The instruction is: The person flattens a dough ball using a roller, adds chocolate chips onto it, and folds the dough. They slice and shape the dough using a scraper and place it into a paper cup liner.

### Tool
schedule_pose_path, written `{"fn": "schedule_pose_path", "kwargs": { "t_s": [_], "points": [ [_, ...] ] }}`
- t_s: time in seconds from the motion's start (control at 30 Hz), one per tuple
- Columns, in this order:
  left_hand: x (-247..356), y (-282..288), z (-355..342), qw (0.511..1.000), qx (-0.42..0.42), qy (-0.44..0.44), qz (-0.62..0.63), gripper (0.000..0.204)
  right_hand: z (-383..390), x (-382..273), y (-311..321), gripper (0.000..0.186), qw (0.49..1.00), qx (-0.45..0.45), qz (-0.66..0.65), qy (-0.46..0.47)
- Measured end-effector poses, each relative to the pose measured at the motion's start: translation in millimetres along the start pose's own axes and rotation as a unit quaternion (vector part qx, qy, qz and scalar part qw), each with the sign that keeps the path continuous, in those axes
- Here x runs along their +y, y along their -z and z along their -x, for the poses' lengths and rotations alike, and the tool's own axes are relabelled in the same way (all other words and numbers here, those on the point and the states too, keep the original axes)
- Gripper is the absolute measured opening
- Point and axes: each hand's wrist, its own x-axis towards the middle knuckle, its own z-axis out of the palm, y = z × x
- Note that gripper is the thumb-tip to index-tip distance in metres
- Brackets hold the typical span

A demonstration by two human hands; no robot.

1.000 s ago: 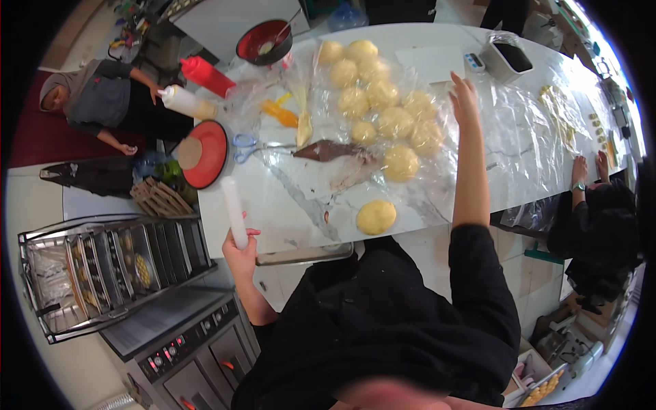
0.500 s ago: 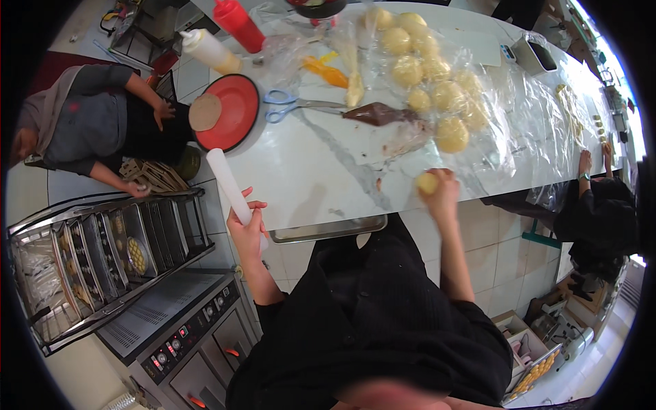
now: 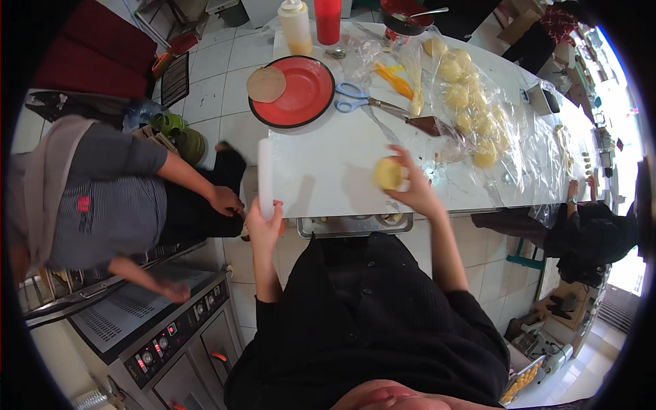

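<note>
My left hand (image 3: 264, 223) is closed round the lower end of a white rolling pin (image 3: 265, 174), which points up just off the table's near left edge. In my right hand (image 3: 418, 193) is a pale yellow dough ball (image 3: 388, 173), held between thumb and fingers above the near part of the table. More dough balls (image 3: 456, 96) lie under clear plastic sheeting (image 3: 509, 137) to the right. A red plate (image 3: 307, 89) with a dark rim bears a flat brown disc (image 3: 266, 85) beyond my left hand.
Blue-handled scissors (image 3: 352, 98), a brown-filled piping bag (image 3: 425, 125) and squeeze bottles (image 3: 295, 31) lie or stand farther back. A metal tray (image 3: 355, 227) sits below the table's near edge. One co-worker (image 3: 116, 191) is at left beside an oven (image 3: 157, 328); another (image 3: 588, 219) is at right.
My right hand has carried the dough ball left, away from the plastic. The rolling pin has turned more upright. My view has shifted left, and the left co-worker is closer in it.
</note>
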Motion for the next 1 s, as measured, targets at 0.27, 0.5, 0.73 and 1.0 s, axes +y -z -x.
{"fn": "schedule_pose_path", "kwargs": {
  "t_s": [0.27, 0.5, 0.73, 1.0],
  "points": [
    [35, -33, -13, 0.995, -0.024, -0.089, -0.029, 0.041, -39, 14, -48, 0.095, 0.891, -0.244, 0.379, 0.051],
    [46, -69, -26, 0.922, -0.116, -0.32, -0.185, 0.053, -12, 14, -33, 0.063, 0.884, 0.095, 0.406, 0.213],
    [8, -114, -29, 0.895, -0.08, -0.306, -0.315, 0.055, -6, 88, -39, 0.057, 0.896, 0.057, 0.42, 0.132],
    [31, -142, -120, 0.843, 0.015, -0.317, -0.435, 0.053, -94, 90, -26, 0.042, 0.899, 0.168, 0.4, 0.056]
  ]
}}
